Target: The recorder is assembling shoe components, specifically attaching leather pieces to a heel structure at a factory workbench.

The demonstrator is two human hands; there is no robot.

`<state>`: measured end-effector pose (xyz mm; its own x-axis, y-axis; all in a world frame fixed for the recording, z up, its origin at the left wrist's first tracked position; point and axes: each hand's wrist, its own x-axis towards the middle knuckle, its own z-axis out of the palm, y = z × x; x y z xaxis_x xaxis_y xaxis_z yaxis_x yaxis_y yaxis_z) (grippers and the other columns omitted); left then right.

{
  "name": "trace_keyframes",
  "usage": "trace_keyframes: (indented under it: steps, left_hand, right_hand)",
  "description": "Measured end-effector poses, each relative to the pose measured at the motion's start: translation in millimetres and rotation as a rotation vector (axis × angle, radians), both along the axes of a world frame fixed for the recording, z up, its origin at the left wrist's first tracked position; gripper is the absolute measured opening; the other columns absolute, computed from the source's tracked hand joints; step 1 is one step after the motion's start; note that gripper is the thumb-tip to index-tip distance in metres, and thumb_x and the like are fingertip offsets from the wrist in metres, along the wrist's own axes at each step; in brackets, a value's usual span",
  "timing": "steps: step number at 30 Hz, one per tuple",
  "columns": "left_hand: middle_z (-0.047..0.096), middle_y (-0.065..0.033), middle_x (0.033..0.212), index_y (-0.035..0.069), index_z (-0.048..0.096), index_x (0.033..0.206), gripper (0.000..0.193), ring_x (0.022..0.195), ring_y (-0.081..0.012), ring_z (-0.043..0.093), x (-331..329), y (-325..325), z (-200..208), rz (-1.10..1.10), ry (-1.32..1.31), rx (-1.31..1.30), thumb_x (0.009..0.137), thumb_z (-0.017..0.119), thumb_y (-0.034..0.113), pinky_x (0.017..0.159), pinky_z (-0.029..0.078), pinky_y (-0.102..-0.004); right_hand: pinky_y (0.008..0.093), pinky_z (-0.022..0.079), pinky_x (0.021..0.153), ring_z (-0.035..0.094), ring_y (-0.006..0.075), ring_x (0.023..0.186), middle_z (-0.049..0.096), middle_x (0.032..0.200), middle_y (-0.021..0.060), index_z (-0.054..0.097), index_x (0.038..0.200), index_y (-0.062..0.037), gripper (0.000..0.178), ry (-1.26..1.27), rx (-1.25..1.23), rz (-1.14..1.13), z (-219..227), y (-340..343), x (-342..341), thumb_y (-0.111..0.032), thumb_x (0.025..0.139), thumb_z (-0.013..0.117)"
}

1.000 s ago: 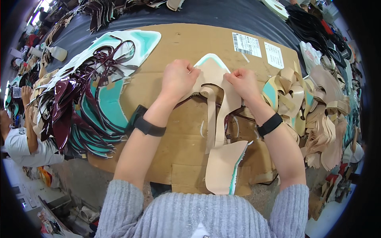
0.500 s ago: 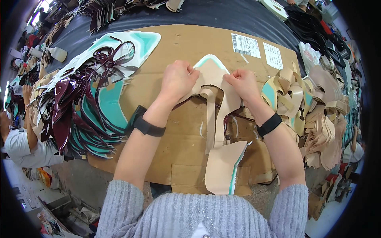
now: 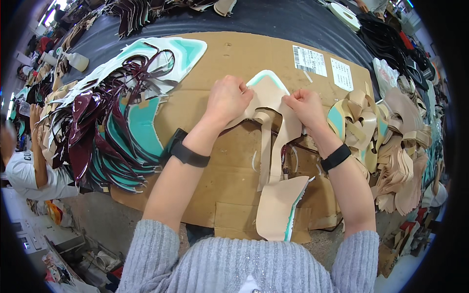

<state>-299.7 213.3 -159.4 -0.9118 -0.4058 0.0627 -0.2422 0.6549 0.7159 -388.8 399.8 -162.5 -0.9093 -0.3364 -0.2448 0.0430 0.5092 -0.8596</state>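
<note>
A beige shoe-upper piece [image 3: 267,97] with narrow straps lies on the cardboard, its pointed far end bordered by white and teal lining [image 3: 266,74]. My left hand [image 3: 230,100] is closed in a pinch on its left edge. Opposite it, my right hand [image 3: 307,107] pinches the right edge between thumb and fingers. One long strap runs toward me and joins a wider beige panel [image 3: 278,207] with a teal and white edge, which hangs over the cardboard's near side. Dark red strips show partly beneath the piece.
Glossy dark red and teal upper pieces [image 3: 117,127] are heaped at left on the cardboard sheet [image 3: 205,53]. Beige pieces [image 3: 391,146] pile up at right. A white bottle [image 3: 76,60] stands far left. Another person's arm [image 3: 36,151] shows at the left rim.
The whole view has shifted slightly, so most things appear a little farther right. Both hands keep their pinch on the upper's edges, with little movement relative to it.
</note>
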Motion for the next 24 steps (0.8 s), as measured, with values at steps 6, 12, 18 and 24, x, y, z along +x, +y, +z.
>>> trace_keyframes:
  steps: [6, 12, 18, 24]
  left_hand:
    - [0.06, -0.0208, 0.061, -0.001, 0.062, 0.063, 0.022, 0.064, -0.036, 0.062, 0.0, 3.6, 2.3, 0.018, 0.032, 0.039, 0.075, 0.066, 0.017, 0.064, 0.05, -0.0421]
    - [0.064, -0.0204, 0.068, -0.001, 0.063, 0.072, 0.022, 0.067, -0.0365, 0.064, 13.2, 20.5, 5.5, 0.086, -0.006, -0.39, 0.076, 0.067, 0.021, 0.064, 0.051, -0.0429]
    - [0.065, -0.0131, 0.069, -0.005, 0.062, 0.082, 0.029, 0.064, -0.0226, 0.064, 50.9, -10.0, 21.1, 0.08, -0.196, 0.226, 0.074, 0.074, 0.02, 0.06, 0.05, -0.0342]
    - [0.064, -0.0107, 0.068, -0.004, 0.062, 0.084, 0.027, 0.065, -0.021, 0.064, 61.8, -21.4, 13.9, 0.067, -0.131, 0.257, 0.068, 0.073, 0.014, 0.059, 0.05, -0.0333]
  right_hand:
    - [0.0256, 0.043, 0.05, 0.056, 0.0102, 0.058, 0.061, 0.069, 0.005, 0.06, 0.076, 0.0003, 0.017, 0.013, 0.003, 0.008, -0.2, 1.8, -0.2, -0.014, 0.08, 0.069]
    - [0.0311, 0.049, 0.056, 0.062, 0.0175, 0.061, 0.064, 0.068, 0.0125, 0.064, 0.075, 0.0042, 0.021, 0.076, 0.02, 0.034, -2.9, -1.3, -0.9, -0.016, 0.074, 0.065]
    - [0.0282, 0.044, 0.054, 0.055, 0.0122, 0.06, 0.06, 0.069, 0.0055, 0.062, 0.077, 0.0013, 0.018, 0.082, 0.069, 0.038, -5.7, 0.5, -1.8, -0.016, 0.079, 0.069]
    - [0.0278, 0.045, 0.053, 0.056, 0.0123, 0.06, 0.06, 0.069, 0.0053, 0.061, 0.078, 0.0009, 0.018, 0.068, 0.065, 0.056, -6.9, -0.9, -4.3, -0.016, 0.079, 0.069]
